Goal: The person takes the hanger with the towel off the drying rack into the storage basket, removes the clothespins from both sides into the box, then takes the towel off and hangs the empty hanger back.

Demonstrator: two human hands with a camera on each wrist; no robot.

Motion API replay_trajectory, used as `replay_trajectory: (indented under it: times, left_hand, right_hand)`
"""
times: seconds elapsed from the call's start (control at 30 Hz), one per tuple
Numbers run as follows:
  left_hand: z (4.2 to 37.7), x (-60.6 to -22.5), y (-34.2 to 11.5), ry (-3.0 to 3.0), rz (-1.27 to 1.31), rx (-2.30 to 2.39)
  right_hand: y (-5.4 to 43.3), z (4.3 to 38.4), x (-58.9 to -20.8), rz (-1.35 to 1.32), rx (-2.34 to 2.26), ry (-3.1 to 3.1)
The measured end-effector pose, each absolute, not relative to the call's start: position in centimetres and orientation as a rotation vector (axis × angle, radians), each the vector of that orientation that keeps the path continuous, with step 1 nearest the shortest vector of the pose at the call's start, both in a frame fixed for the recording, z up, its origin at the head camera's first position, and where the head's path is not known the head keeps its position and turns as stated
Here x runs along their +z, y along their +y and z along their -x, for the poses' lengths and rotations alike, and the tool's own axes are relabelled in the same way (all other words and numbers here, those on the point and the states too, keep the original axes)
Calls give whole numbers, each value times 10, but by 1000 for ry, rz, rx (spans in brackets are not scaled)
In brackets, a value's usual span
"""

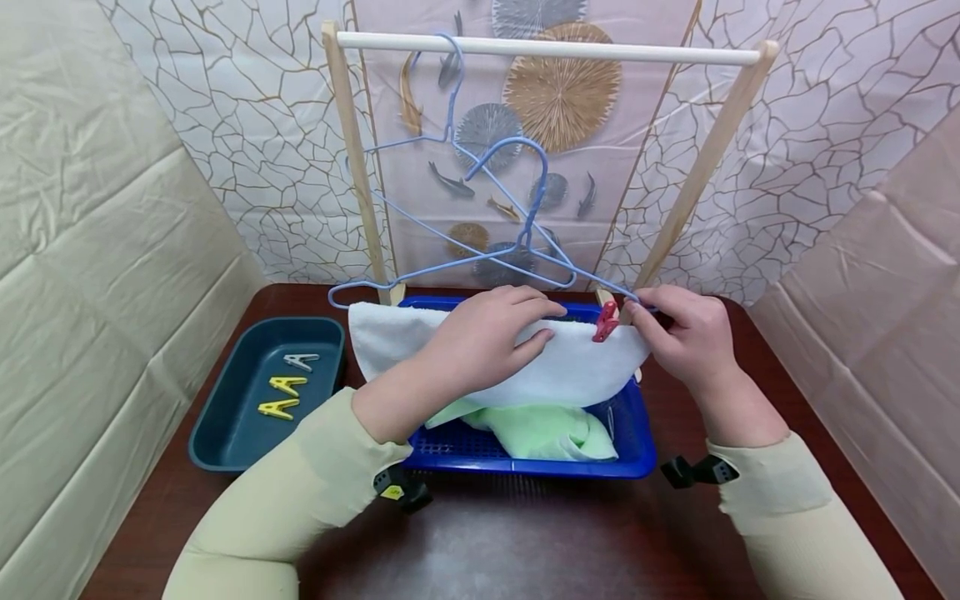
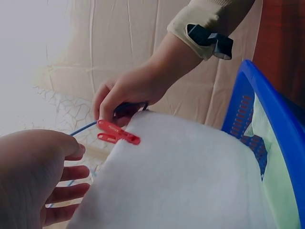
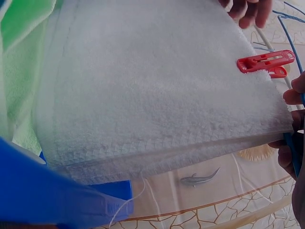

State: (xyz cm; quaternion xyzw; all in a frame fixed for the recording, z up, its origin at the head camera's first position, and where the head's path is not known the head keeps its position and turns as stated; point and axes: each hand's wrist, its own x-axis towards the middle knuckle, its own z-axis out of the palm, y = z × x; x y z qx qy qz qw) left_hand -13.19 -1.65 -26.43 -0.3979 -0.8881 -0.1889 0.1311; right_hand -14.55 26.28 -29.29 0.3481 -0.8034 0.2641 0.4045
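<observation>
A white towel (image 1: 570, 367) hangs folded over the bottom bar of a blue hanger (image 1: 442, 268). One red clothespin (image 1: 606, 322) clips its upper edge near the right end. My right hand (image 1: 686, 333) pinches the hanger's right end beside the towel's corner, just past the clothespin. In the right wrist view those fingertips (image 3: 286, 155) curl round the blue wire. My left hand (image 1: 498, 333) is held over the middle of the towel's top edge, fingers loosely extended and holding nothing. Part of the hanger's bar is hidden by the towel.
Under the towel stands a blue basket (image 1: 637, 442) with a green towel (image 1: 547, 429) in it. To the left, a dark tray (image 1: 247, 433) holds yellow and grey clothespins (image 1: 287, 385). Behind rises a wooden rack (image 1: 547, 47) with another blue hanger (image 1: 453, 83) on its bar.
</observation>
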Motion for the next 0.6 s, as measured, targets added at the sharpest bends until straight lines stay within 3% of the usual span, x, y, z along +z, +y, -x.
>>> replay_trajectory:
  times: [0.6]
  left_hand:
    - [140,-268,29,-2687,1144,-639]
  right_hand:
    - [261,149,-296,-883,639,-2002]
